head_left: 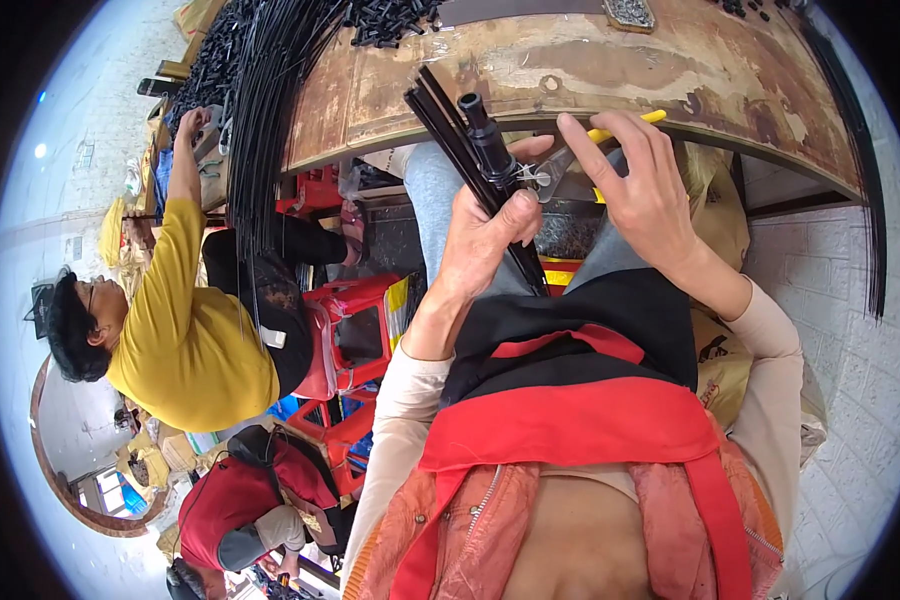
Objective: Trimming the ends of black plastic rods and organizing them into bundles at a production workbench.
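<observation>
My left hand (485, 235) is closed round a bundle of thin black rods (435, 115) and a thicker black tube with a collar (490, 145), which look like parts of an umbrella frame. The bundle tilts up and left over my lap. Small silvery metal pieces (538, 178) stick out at the collar, just above my left thumb. My right hand (645, 195) is to the right of them, holding a tool with a yellow handle (654, 116), apparently pliers. Its grey metal part points toward the silvery pieces. The fingers partly hide the tool.
A worn wooden table (570, 75) spans the front, bearing black tubular pieces (395, 20) and a tray of small metal parts (630, 13). Long black rods (270, 110) hang over its left edge. Left are a co-worker in yellow (185, 330), red stools (355, 330) and another person (230, 505).
</observation>
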Demonstrator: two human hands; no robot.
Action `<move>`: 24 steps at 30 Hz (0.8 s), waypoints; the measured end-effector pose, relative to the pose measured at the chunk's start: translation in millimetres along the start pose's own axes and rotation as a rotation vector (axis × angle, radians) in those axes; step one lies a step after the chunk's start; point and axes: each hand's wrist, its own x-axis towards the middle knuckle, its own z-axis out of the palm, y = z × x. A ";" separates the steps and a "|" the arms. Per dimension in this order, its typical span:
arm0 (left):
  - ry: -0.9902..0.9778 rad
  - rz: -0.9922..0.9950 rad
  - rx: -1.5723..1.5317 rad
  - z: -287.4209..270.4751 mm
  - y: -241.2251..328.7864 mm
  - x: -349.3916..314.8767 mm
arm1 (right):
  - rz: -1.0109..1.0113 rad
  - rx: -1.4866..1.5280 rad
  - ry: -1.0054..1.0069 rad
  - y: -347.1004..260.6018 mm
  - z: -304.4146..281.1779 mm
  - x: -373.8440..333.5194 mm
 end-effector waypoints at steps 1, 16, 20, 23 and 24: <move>-0.004 -0.010 0.025 1.0 0.8 -0.3 | 0.008 0.015 -0.004 0.0 -0.6 -0.6; 0.044 -0.018 0.038 -2.5 -0.5 13.9 | 0.063 0.137 -0.018 8.2 20.0 7.5; 0.102 -0.013 0.056 -3.3 -2.4 17.2 | 0.046 0.133 -0.019 12.8 26.3 6.1; 0.064 -0.040 0.051 -6.7 -4.0 19.2 | 0.046 0.158 -0.015 14.1 26.7 8.5; 0.067 -0.040 0.050 -6.8 -3.4 20.0 | 0.045 0.160 -0.017 14.5 26.5 9.4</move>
